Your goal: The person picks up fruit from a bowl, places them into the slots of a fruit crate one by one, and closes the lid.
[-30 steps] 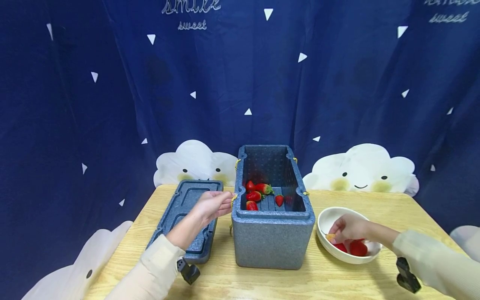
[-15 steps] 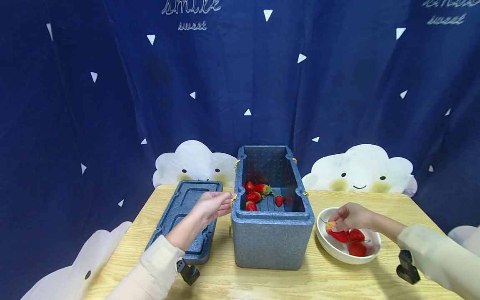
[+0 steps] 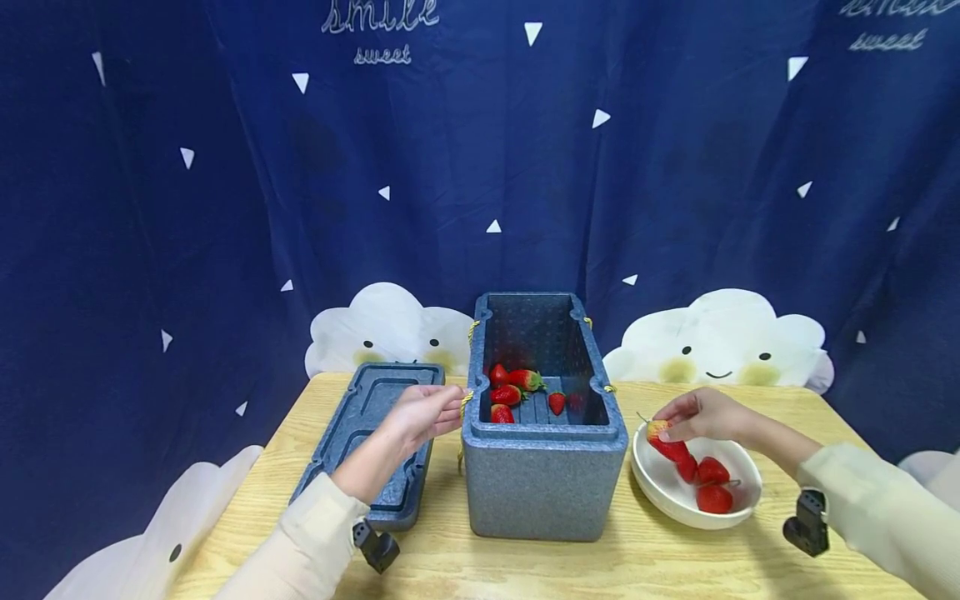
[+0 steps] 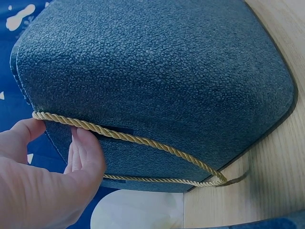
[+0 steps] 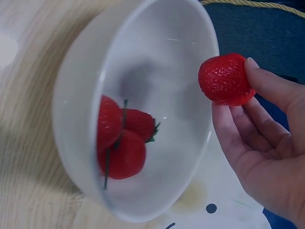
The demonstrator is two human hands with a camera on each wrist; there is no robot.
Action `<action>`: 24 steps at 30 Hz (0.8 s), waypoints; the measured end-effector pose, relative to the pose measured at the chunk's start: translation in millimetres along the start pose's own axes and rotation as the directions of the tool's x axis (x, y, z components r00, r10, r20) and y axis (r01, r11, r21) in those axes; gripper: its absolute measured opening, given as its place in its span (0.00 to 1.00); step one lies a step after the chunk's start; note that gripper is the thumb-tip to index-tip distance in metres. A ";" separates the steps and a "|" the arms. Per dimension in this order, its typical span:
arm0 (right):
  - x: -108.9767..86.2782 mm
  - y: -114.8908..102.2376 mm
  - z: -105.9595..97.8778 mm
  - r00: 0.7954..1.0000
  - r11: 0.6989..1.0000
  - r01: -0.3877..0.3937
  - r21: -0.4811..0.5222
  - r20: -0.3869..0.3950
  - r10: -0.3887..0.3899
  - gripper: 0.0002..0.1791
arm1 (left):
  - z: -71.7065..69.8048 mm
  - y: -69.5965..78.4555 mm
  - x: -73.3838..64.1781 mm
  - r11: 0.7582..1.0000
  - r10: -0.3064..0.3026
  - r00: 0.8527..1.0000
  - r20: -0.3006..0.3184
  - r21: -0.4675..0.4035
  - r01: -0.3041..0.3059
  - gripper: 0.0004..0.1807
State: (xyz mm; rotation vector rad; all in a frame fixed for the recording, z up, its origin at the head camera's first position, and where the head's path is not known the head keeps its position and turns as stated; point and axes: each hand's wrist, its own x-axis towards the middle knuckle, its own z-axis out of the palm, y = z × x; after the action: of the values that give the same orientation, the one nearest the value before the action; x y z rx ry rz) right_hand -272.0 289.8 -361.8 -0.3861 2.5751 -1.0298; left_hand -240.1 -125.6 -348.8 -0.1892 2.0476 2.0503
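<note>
My right hand pinches a strawberry between thumb and fingers. In the head view it is above the left part of a white bowl, its thin stem pointing up. Several more strawberries lie in that bowl. With relaxed fingers, my left hand touches the left side of a blue-grey foam box, beside its yellow rope. Thumb and fingertips are at the rope near the rim in the left wrist view. Several strawberries lie on the box's floor.
The box's flat lid lies on the wooden table, left of the box and partly under my left forearm. A dark blue curtain with white clouds hangs behind the table.
My right hand has lifted the strawberry upward from inside the bowl, and the other strawberries there show more fully. The left hand stays at the box's left side.
</note>
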 end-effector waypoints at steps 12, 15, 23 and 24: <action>6.8 -15.1 -13.8 0.996 0.998 0.051 0.032 -0.074 -0.049 0.27 | -0.4 -0.7 -0.4 1.000 -0.007 1.000 -0.014 -0.015 0.007 0.25; 6.3 -22.7 -17.6 0.994 0.996 0.073 0.057 -0.084 -0.068 0.27 | -0.8 -0.6 -0.3 1.000 -0.001 1.000 -0.008 -0.010 0.001 0.25; 7.0 -35.1 -27.1 0.989 0.991 0.105 0.082 -0.110 -0.096 0.29 | -0.8 -0.2 -1.2 1.000 0.004 1.000 0.001 -0.007 -0.004 0.26; 7.2 -36.2 -28.0 0.988 0.990 0.115 0.085 -0.112 -0.106 0.29 | -0.7 0.0 -1.4 1.000 0.005 1.000 0.002 -0.006 -0.005 0.26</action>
State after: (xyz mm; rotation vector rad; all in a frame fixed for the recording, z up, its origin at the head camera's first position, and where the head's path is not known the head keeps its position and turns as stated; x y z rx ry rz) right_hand -285.5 278.9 -318.8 -0.4669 2.6139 -1.2333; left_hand -238.8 -126.4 -348.5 -0.1833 2.0428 2.0592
